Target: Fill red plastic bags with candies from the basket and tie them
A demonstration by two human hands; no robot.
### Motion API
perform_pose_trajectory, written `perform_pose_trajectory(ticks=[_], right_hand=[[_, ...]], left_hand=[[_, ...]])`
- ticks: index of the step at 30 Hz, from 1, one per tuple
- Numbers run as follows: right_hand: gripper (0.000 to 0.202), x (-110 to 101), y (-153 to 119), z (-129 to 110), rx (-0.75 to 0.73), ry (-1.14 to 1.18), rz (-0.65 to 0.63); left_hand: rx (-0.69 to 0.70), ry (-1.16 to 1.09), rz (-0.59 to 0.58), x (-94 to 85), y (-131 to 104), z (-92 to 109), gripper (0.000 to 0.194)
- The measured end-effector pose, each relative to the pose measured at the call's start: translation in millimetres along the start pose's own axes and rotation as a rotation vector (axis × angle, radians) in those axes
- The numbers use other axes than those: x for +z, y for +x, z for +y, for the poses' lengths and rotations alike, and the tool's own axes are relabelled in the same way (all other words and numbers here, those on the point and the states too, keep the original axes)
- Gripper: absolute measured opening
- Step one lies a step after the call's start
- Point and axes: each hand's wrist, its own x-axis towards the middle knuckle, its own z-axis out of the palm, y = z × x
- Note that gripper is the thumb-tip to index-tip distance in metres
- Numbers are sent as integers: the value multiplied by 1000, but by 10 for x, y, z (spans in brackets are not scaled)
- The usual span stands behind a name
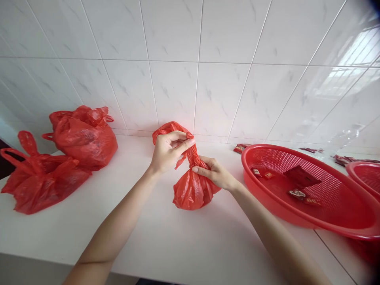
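A red plastic bag [192, 192] with a rounded, filled lower part rests on the white counter in front of me. My left hand [172, 148] pinches the twisted upper end of this bag between thumb and fingers. Lower down, my right hand [212, 172] grips the gathered neck just above the filled part. Behind my left hand, more red plastic [166, 127] lies against the wall; whether it belongs to the same bag I cannot tell. The bag's contents are hidden.
Two filled red bags, one near [44, 182] and one farther back [86, 138], stand at the left. On the right, a red plastic basket [335, 225] holds several small wrapped packets. Beyond it are a clear bottle [344, 138], more packets [344, 159] and a second red basket [365, 165].
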Motion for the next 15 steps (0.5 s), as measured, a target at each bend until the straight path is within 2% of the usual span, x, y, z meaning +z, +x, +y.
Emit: perform_pose_trajectory(ticks=[7, 10, 12, 15], right_hand=[[29, 37, 5, 16, -7, 59, 57], [28, 20, -14, -11, -5, 98, 113], [27, -2, -23, -30, -16, 139, 164], [27, -35, -27, -62, -43, 180, 250]], left_hand=[[-22, -35, 31, -18, 50, -82, 21], [-16, -91, 8, -30, 64, -98, 22], [-52, -135, -42, -50, 63, -109, 34], [-201, -107, -200, -77, 34, -151, 70]])
